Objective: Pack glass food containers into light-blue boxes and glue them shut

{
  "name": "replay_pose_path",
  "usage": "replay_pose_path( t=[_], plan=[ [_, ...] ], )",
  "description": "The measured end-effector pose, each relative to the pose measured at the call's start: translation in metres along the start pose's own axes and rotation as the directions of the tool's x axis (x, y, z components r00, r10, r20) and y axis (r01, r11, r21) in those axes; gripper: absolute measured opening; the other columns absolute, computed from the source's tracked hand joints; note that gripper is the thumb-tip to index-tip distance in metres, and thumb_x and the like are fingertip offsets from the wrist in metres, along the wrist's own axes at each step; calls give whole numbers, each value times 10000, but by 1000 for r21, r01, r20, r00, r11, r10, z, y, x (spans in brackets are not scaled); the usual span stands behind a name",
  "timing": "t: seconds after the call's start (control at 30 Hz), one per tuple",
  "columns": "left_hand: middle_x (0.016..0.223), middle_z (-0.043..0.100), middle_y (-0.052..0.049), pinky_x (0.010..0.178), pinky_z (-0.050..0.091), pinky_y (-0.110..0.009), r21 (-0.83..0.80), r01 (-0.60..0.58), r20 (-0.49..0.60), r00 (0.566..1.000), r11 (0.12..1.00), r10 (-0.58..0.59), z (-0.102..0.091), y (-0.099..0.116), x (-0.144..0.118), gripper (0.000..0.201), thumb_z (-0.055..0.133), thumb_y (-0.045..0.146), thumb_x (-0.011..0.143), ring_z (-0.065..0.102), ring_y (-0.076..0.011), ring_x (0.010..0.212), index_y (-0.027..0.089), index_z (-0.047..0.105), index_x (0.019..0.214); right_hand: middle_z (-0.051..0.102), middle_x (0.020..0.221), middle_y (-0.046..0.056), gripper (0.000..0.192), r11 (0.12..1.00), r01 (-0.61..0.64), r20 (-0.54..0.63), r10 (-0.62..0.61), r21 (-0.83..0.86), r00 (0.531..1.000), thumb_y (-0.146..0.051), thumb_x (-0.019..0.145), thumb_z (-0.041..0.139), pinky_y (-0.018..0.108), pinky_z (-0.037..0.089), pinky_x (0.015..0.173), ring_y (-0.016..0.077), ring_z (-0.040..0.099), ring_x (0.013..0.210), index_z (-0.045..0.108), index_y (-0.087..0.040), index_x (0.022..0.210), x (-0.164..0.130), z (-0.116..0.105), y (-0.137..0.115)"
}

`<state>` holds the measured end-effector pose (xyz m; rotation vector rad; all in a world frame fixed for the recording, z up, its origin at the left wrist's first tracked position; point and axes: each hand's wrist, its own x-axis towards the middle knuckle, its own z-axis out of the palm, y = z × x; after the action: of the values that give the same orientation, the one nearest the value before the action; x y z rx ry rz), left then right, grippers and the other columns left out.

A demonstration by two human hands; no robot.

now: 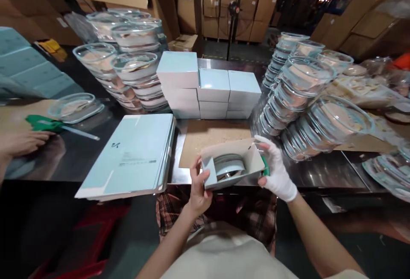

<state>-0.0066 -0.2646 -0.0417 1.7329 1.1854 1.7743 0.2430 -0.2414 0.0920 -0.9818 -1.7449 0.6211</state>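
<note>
Right now both hands clamp one small carton [235, 166] at the near tabletop [326, 172] edge: bare left hand [199, 187] on its left wall, gloved right hand [276, 170] on its right end. Flaps are open; a glass dish with its lid [229, 166] sits inside. This looks like the boxing step; closing would call for folding the flaps. Left lies a stack of flat cartons [131, 155]; farther off, closed boxes [211, 85] and stacked glass dishes [307, 100]. Far left, another person's hand [21, 142] rests near a green tool [45, 123].
</note>
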Motion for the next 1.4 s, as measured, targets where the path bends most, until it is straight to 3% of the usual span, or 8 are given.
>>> replay_pose_path(
  t=[0.1, 0.3, 0.47, 0.57, 0.67, 0.9, 1.13, 1.4],
  plan=[
    [1405, 586, -169, 1062, 533, -518, -68, -80, -10, 997, 994, 80, -7, 5, 4, 702, 471, 880, 870, 605, -361, 1345, 222, 682, 993, 588, 1493, 154, 789, 996, -73, 52, 70, 56, 996, -922, 807, 549, 519, 486, 1157, 369, 580, 1390, 748, -249, 1168, -11, 44, 7],
    [1250, 669, -135, 884, 598, -381, -94, -53, -151, 988, 994, 39, -4, 20, 15, 449, 620, 619, 966, 706, -236, 1090, 262, 593, 1237, 515, 1595, 104, 583, 941, -196, -410, 299, 275, 861, -367, 883, 753, 473, 511, 1133, 267, 584, 1398, 473, -334, 1393, -12, 91, -7],
    [1100, 681, -129, 967, 568, -376, 14, -198, -6, 980, 980, 198, -21, 7, 26, 566, 661, 746, 865, 683, -270, 1147, 203, 787, 967, 718, 1277, 123, 352, 879, -478, -349, 446, -5, 824, -509, 972, 568, 435, 561, 1020, 279, 706, 1161, 647, -249, 1196, -34, 34, 13],
    [1070, 676, -130, 975, 562, -390, 31, -199, 62, 979, 980, 197, -29, -3, 28, 734, 686, 871, 719, 685, -287, 1109, 191, 802, 969, 739, 1122, 155, 430, 522, -730, -444, 580, -440, 683, -593, 941, 535, 469, 559, 950, 343, 715, 1081, 712, -211, 1030, -51, -3, 33],
    [933, 653, -72, 1007, 538, -434, 75, -221, 101, 972, 972, 213, -26, -8, 27, 678, 774, 828, 688, 676, -283, 1052, 212, 753, 971, 727, 1189, 194, 500, 242, -776, -396, 749, -583, 532, -608, 871, 631, 452, 549, 911, 370, 718, 1094, 710, -183, 1123, -53, -14, 47],
    [877, 614, -14, 1093, 452, -482, 90, -266, -75, 959, 960, 273, -23, 9, 15, 379, 786, 556, 843, 653, -276, 1082, 241, 673, 1021, 664, 624, 53, 243, 385, -922, -255, 888, -41, 382, -353, 598, 790, 283, 451, 587, 211, 643, 648, 649, -178, 690, -39, -24, 74],
    [1091, 696, -65, 990, 513, -380, 78, 221, 22, 975, 972, -223, -32, 33, -7, 306, 788, 472, 863, 656, -248, 1110, 223, 729, 1032, 700, 697, 30, 378, 627, -753, -378, 758, 200, 531, -499, 616, 731, 286, 513, 573, 170, 620, 611, 592, -210, 816, -52, -12, 47],
    [1091, 719, -76, 1024, 518, -405, 87, 288, 110, 949, 954, -296, 1, 50, -5, 292, 774, 471, 869, 653, -264, 1152, 229, 736, 1027, 642, 594, 3, 313, 795, -583, -153, 605, 170, 781, -537, 832, 729, 314, 500, 470, 174, 566, 485, 719, -228, 882, -85, 14, -9]
  ],
)
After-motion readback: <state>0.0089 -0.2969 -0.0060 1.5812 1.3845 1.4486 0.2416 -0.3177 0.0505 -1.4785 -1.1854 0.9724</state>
